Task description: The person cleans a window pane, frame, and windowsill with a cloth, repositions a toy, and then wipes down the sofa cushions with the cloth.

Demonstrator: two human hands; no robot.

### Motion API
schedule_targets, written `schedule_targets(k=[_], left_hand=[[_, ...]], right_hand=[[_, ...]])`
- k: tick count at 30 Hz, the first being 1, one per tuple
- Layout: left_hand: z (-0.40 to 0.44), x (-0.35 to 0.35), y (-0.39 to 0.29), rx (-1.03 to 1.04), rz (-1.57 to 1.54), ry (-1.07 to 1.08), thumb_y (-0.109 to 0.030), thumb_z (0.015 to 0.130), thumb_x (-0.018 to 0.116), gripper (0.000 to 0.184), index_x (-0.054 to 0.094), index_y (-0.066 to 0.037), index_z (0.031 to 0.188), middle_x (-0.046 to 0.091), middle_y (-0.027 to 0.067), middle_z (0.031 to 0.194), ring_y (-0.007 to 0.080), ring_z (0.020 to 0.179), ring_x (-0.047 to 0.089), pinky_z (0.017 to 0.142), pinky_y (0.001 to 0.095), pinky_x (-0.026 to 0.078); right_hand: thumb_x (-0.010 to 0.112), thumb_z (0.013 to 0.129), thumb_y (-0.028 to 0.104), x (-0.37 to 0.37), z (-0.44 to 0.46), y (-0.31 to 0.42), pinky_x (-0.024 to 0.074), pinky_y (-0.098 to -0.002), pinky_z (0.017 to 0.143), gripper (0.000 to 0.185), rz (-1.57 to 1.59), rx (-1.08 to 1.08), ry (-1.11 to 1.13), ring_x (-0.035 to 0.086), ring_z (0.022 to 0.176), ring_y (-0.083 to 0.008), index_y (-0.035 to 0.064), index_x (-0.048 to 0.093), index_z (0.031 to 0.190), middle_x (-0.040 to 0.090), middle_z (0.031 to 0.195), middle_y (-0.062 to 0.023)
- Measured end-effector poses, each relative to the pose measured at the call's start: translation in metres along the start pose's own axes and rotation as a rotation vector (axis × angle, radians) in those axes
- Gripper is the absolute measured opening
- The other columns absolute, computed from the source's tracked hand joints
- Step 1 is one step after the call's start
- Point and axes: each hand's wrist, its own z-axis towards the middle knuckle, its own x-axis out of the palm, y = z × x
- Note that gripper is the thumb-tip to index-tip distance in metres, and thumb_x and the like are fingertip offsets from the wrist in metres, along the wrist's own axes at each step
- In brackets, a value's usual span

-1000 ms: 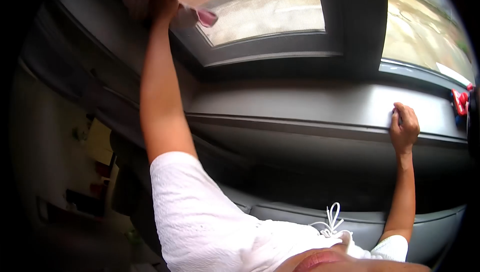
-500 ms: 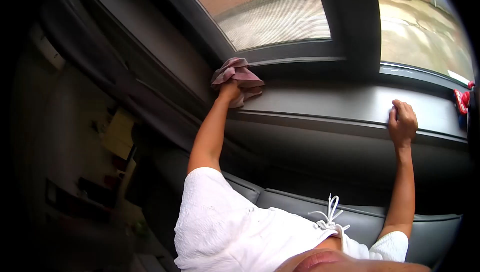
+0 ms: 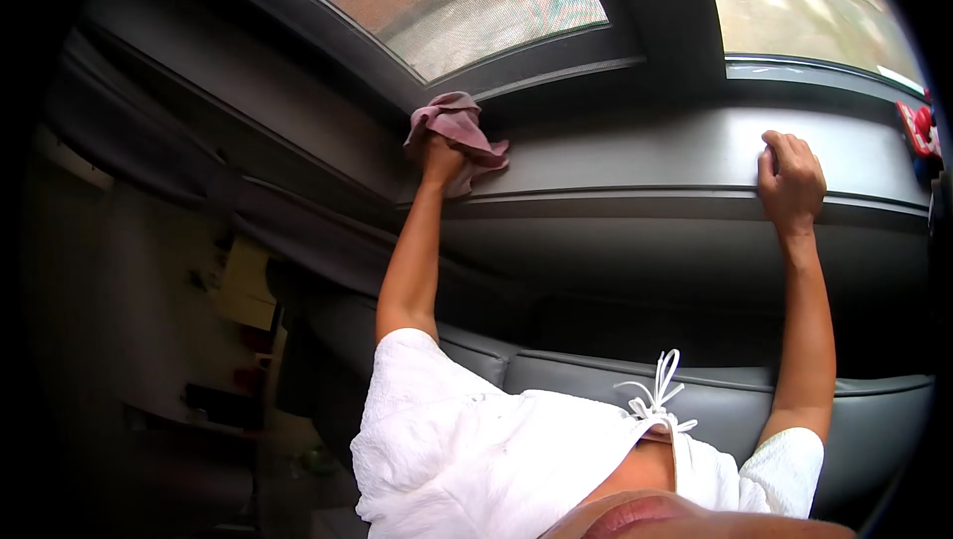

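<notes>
A pinkish, crumpled cloth (image 3: 452, 122) is gripped in my left hand (image 3: 442, 160), which presses it against the inner corner of the grey window sill (image 3: 635, 152), just below the window frame. The cloth hides most of my left fingers. Farther right, my right hand (image 3: 792, 177) rests on the sill near its front edge, back of the hand up. Its fingers are curled and close together, the thumb is on the left side, and no object shows in them.
Two window panes (image 3: 496, 3) lie beyond the sill. A red and blue object (image 3: 921, 130) stands at the sill's right end. Dark curtains (image 3: 213, 182) hang at the left. A grey padded backrest (image 3: 596, 375) runs between the sill and my body.
My left hand has brought the cloth down from the upper left of the window frame to the sill corner. My right hand has stayed on the sill while the view has shifted.
</notes>
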Motion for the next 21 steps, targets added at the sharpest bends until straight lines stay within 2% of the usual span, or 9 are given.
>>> schedule_targets(k=[5,8,10,11,14,15,17,19,21], left_hand=[[-0.008,0.013,-0.051,0.123,-0.048,-0.014,-0.013,0.082,0.069,0.054,0.05,-0.005,0.133,0.052,0.0149,0.134,0.031,0.127,0.05,0.108,0.0395,0.039],[-0.018,0.011,-0.088,0.281,0.228,0.025,-0.013,0.073,0.071,0.044,0.062,-0.008,0.116,0.066,0.0155,0.113,0.0365,0.108,0.061,0.094,0.0422,0.049],[-0.022,0.004,-0.13,0.423,0.285,0.188,-0.017,0.071,0.073,0.039,0.066,-0.009,0.109,0.069,0.0129,0.102,0.0373,0.096,0.065,0.086,0.0432,0.052],[-0.018,0.011,-0.12,0.467,0.284,0.157,-0.017,0.068,0.073,0.048,0.064,-0.015,0.114,0.069,0.0082,0.092,0.032,0.09,0.067,0.077,0.0443,0.054],[-0.003,-0.012,-0.135,0.469,0.243,0.087,-0.017,0.069,0.077,0.043,0.065,-0.01,0.109,0.069,0.011,0.102,0.0325,0.099,0.066,0.084,0.0418,0.054],[0.005,-0.027,-0.142,0.49,0.181,-0.041,-0.018,0.071,0.079,0.043,0.064,-0.011,0.111,0.069,0.0107,0.102,0.032,0.1,0.067,0.085,0.0422,0.054],[0.029,-0.055,-0.137,0.454,0.288,-0.286,-0.018,0.077,0.076,0.04,0.064,-0.011,0.115,0.068,0.0126,0.105,0.0328,0.1,0.066,0.086,0.0434,0.052],[0.066,-0.088,-0.1,0.432,0.343,-0.494,-0.023,0.083,0.073,0.04,0.064,-0.012,0.12,0.066,0.0163,0.108,0.0338,0.102,0.064,0.087,0.0454,0.049],[0.104,-0.126,-0.093,0.548,0.354,-0.838,-0.016,0.08,0.072,0.039,0.064,-0.011,0.118,0.066,0.0147,0.1,0.0367,0.089,0.062,0.081,0.0458,0.05]], right_hand=[[0.063,0.082,0.007,-0.001,0.002,-0.001,0.0527,-0.0354,0.075,0.014,-0.013,-0.023,-0.008,0.066,0.081,-0.023,0.0081,0.068,0.094,0.068,0.086,-0.0059],[0.062,0.082,0.005,-0.001,0.0,-0.002,0.0528,-0.0353,0.074,0.014,0.006,-0.039,-0.011,0.066,0.081,-0.0233,0.0075,0.068,0.095,0.068,0.086,-0.0068],[0.062,0.082,0.005,-0.002,0.0,-0.003,0.0528,-0.0352,0.074,0.015,0.015,-0.056,-0.013,0.067,0.081,-0.0234,0.0071,0.068,0.096,0.069,0.086,-0.0072],[0.062,0.082,0.004,-0.004,0.0,-0.002,0.0528,-0.0354,0.073,0.015,0.016,-0.062,-0.015,0.067,0.08,-0.0238,0.007,0.067,0.095,0.069,0.086,-0.0076],[0.062,0.082,0.003,-0.003,-0.001,-0.006,0.0528,-0.0355,0.072,0.016,0.002,-0.085,-0.012,0.067,0.079,-0.0238,0.0073,0.068,0.096,0.069,0.085,-0.0081],[0.062,0.082,0.003,-0.003,-0.002,-0.007,0.0528,-0.0352,0.073,0.016,0.005,-0.092,-0.016,0.067,0.08,-0.0236,0.0075,0.068,0.096,0.069,0.086,-0.0081],[0.062,0.082,0.003,-0.005,-0.001,-0.005,0.0526,-0.0351,0.074,0.015,0.013,-0.082,-0.023,0.067,0.08,-0.0244,0.0073,0.068,0.095,0.069,0.086,-0.0083],[0.062,0.082,0.002,-0.006,-0.001,-0.003,0.0525,-0.035,0.074,0.016,0.013,-0.071,-0.012,0.067,0.081,-0.0247,0.007,0.068,0.095,0.069,0.087,-0.0083],[0.062,0.082,0.002,-0.007,-0.001,-0.001,0.0525,-0.0349,0.074,0.016,0.014,-0.062,-0.002,0.067,0.081,-0.0247,0.0068,0.068,0.096,0.069,0.087,-0.0083]])
